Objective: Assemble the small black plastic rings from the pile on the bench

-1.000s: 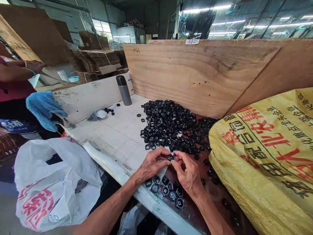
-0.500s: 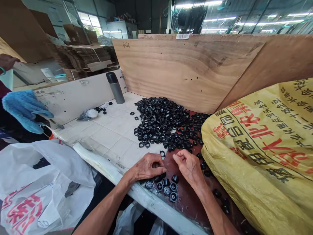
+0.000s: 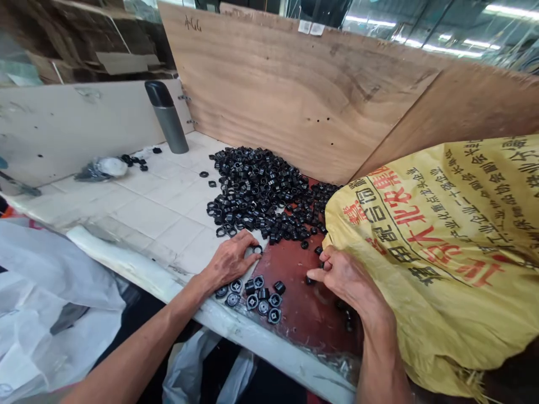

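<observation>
Left hand (image 3: 231,257): pinching small black plastic ring (image 3: 257,250). Right hand (image 3: 346,276): fingertips at small black round plastic piece (image 3: 310,280), grip indeterminate, beside yellow printed sack (image 3: 425,235).

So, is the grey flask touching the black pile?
Apart: the head view shows white tiled surface between the grey flask and the black pile.

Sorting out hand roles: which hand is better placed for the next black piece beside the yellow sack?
Probably the right hand: its fingers are at the loose black pieces beside the yellow sack. The left hand is farther off, by a black ring.
</observation>
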A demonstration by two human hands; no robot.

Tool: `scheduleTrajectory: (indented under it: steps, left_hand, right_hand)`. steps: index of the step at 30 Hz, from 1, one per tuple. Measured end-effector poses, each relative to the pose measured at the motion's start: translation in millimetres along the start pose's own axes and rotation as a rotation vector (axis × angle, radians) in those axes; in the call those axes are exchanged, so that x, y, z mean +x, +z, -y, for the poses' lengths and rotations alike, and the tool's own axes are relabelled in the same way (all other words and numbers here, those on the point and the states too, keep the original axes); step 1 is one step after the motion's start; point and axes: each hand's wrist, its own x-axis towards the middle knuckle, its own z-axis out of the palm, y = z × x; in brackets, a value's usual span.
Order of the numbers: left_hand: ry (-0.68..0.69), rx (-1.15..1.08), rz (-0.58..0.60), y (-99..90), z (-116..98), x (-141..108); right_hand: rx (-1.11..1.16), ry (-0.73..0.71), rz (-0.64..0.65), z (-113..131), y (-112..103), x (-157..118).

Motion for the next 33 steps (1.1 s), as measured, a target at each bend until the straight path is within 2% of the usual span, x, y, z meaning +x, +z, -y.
scheduleTrajectory:
  steps: [2,5,9,12,17,20,25,29,33]
  left_hand:
    - [-0.018,-0.005,0.000,-1.6,-1.2,-0.3]
    - [-0.056,-0.025,-0.006,-4.5,-4.3,-0.4]
    - [-0.133,-0.090,0.013,-7.0,-8.6,-0.6]
    - [-0.131,-0.181,0.015,-7.3,-11.1,-0.6]
    - [-0.087,-0.311,0.044,-8.5,-14.5,0.0]
    - [-0.066,-0.363,0.064,-9.0,-15.9,0.5]
    - [-0.083,-0.358,0.078,-4.7,-13.7,1.3]
    - [-0.103,-0.367,0.045,0.0,-8.5,0.2]
    - [-0.149,-0.350,0.013,0.0,-8.6,-0.6]
  right_hand:
    - [-0.026,-0.038,0.082,-2.2,-2.7,-4.9]
    - [0.008,-0.093,0.183,5.2,6.7,-3.1]
    - [0.014,-0.174,0.094,25.7,27.7,8.4]
    - [0.126,-0.189,0.023,38.7,42.9,14.6]
    - [0.510,-0.167,0.065,53.2,61.1,16.3]
    - [0.596,-0.184,0.086,56.6,69.7,16.8]
    - [0.515,-0.221,-0.071,56.5,84.3,20.2]
    - [0.401,-0.351,-0.062,56.9,90.4,22.2]
    - [0.343,-0.364,-0.043,56.0,88.9,21.6]
